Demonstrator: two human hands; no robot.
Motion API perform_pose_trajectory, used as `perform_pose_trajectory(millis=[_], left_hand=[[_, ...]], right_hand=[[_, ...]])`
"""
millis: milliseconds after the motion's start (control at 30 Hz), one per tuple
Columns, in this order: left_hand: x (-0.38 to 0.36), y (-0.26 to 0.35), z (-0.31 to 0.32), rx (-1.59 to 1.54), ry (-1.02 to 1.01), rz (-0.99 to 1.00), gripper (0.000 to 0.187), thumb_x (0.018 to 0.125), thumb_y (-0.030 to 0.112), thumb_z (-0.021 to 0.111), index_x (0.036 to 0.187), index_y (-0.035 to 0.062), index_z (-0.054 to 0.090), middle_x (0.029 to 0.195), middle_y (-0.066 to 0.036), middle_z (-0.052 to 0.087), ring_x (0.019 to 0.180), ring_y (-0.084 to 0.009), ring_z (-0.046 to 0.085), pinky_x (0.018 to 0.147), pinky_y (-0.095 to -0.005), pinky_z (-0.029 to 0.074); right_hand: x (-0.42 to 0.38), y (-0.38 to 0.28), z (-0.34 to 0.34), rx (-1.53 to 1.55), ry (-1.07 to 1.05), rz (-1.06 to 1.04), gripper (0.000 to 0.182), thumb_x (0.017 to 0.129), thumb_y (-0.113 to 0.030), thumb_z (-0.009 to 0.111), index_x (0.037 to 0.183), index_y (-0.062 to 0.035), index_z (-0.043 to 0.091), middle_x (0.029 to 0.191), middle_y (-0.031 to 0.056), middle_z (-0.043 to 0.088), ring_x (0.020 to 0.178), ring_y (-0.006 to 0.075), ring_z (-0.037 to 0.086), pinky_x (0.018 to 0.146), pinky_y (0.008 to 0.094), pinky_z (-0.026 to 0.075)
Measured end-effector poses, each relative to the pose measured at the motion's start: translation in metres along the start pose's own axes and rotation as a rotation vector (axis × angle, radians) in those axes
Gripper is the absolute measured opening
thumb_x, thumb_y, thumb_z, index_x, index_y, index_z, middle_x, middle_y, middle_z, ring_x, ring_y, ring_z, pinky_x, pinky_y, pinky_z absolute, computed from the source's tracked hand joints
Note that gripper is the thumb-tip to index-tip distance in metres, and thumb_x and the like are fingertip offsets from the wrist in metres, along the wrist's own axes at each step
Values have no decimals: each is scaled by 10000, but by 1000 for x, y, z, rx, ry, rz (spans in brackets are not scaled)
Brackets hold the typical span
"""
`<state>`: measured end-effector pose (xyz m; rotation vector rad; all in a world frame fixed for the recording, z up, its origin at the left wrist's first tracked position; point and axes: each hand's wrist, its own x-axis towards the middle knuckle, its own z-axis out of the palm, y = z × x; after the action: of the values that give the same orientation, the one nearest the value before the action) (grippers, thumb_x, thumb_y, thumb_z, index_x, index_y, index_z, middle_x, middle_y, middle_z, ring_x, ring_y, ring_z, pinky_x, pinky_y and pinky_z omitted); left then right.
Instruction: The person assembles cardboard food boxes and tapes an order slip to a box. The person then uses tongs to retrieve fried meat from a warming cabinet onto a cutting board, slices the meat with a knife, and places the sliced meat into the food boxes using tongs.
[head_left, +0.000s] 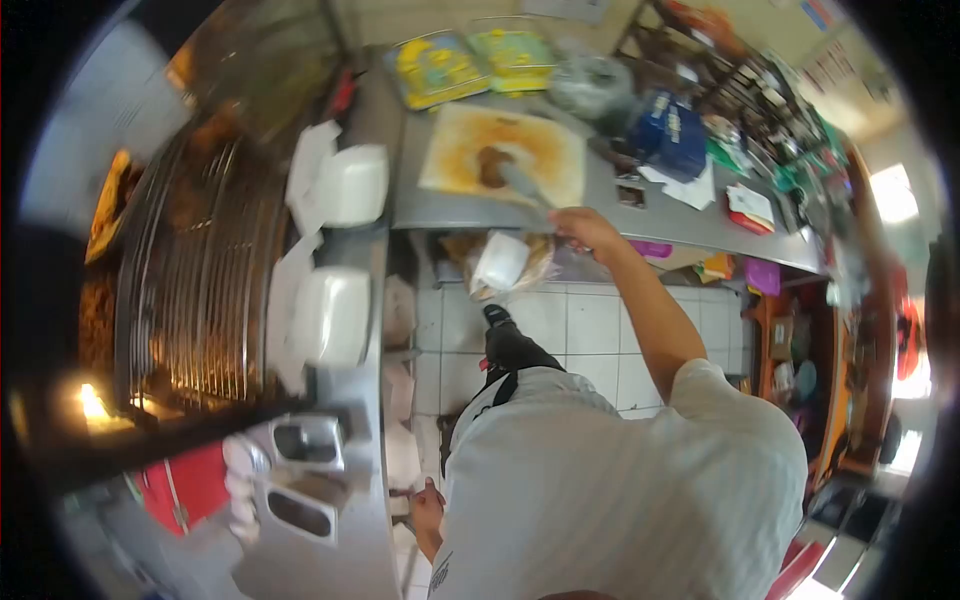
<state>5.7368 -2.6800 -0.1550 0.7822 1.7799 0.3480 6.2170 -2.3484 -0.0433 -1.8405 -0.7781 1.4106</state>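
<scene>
My right hand point(585, 230) is closed around the handle of a broad-bladed knife point(522, 184), at the front edge of a steel counter. The blurred grey blade lies over a stained cutting board point(560, 150), its tip close to a dark brown piece of food point(493, 166). Low beside my body, my left hand point(428, 508) is next to the side counter's edge, near a column of pale foam boxes point(401, 390). Its thumb stands apart from the fingers, which are partly hidden, and I see nothing held in it.
Two open foam boxes point(357, 186) stand on the left counter, beside a lit grill rack point(190, 270). Yellow-patterned trays point(437, 68) and a blue bag point(672, 135) are at the back. A bag-lined bin point(540, 268) sits below the board.
</scene>
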Motion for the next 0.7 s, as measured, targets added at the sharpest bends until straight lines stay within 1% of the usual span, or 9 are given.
perform_pose_trajectory(millis=[100, 133, 233, 300, 333, 400, 500, 567, 700], left_hand=[[18, 95, 37, 89, -73, -16, 627, 961, 483, 445, 550, 16, 522, 484, -24, 447, 498, -116, 378, 500, -303, 328], [21, 129, 53, -6, -78, 72, 595, 965, 459, 460, 556, 27, 464, 491, 4, 386, 517, -99, 316, 489, -303, 289], [75, 162, 71, 182, -207, 111, 579, 969, 427, 475, 546, 35, 425, 493, 14, 375, 517, -98, 314, 486, -312, 278], [87, 199, 84, 103, -232, 293, 568, 975, 395, 480, 541, 33, 426, 479, 11, 396, 483, -103, 347, 472, -306, 273], [93, 212, 89, 110, -227, 244, 566, 976, 392, 479, 543, 31, 436, 477, 10, 401, 475, -106, 356, 470, -304, 277], [102, 233, 93, 155, -217, 215, 553, 974, 386, 480, 560, 19, 471, 476, -8, 405, 471, -137, 391, 490, -317, 323], [129, 210, 99, 215, -112, 287, 579, 966, 418, 480, 552, 12, 492, 480, -30, 420, 496, -156, 413, 527, -322, 362], [119, 233, 94, 299, -79, 244, 611, 959, 445, 478, 529, 12, 494, 487, -47, 436, 520, -162, 434, 549, -320, 374], [112, 247, 93, 202, 5, 138, 626, 953, 460, 479, 517, 11, 495, 494, -44, 450, 527, -149, 434, 543, -318, 370]], right_hand=[[40, -23, -45, -95, -184, -8, 304, 864, -347, 649, 966, -60, 651, 718, -9, 531, 511, 82, 394, 447, 249, 300], [50, -33, -58, -158, -203, -12, 306, 863, -354, 651, 962, -64, 653, 716, -6, 531, 507, 84, 392, 446, 251, 301], [83, -65, -86, -336, -301, -23, 310, 861, -373, 651, 952, -77, 659, 711, -2, 531, 498, 89, 385, 446, 257, 303], [109, -80, -107, -436, -366, -37, 309, 863, -384, 645, 951, -88, 663, 713, -1, 533, 496, 90, 379, 448, 261, 304], [123, -88, -115, -521, -425, -47, 378, 852, -453, 646, 940, -86, 662, 758, 7, 558, 542, 101, 431, 471, 277, 365], [146, -97, -132, -578, -458, -78, 381, 853, -458, 643, 927, -85, 662, 755, 8, 562, 538, 100, 437, 466, 281, 364], [168, -124, -138, -761, -562, -149, 384, 858, -462, 633, 898, -81, 657, 725, 6, 563, 521, 95, 442, 453, 286, 362], [181, -142, -143, -785, -644, -88, 312, 878, -397, 627, 900, -88, 658, 650, -29, 512, 511, 71, 425, 437, 242, 341], [200, -168, -144, -816, -742, -19, 268, 903, -365, 606, 931, -102, 651, 632, -35, 491, 447, 51, 374, 386, 227, 287]])
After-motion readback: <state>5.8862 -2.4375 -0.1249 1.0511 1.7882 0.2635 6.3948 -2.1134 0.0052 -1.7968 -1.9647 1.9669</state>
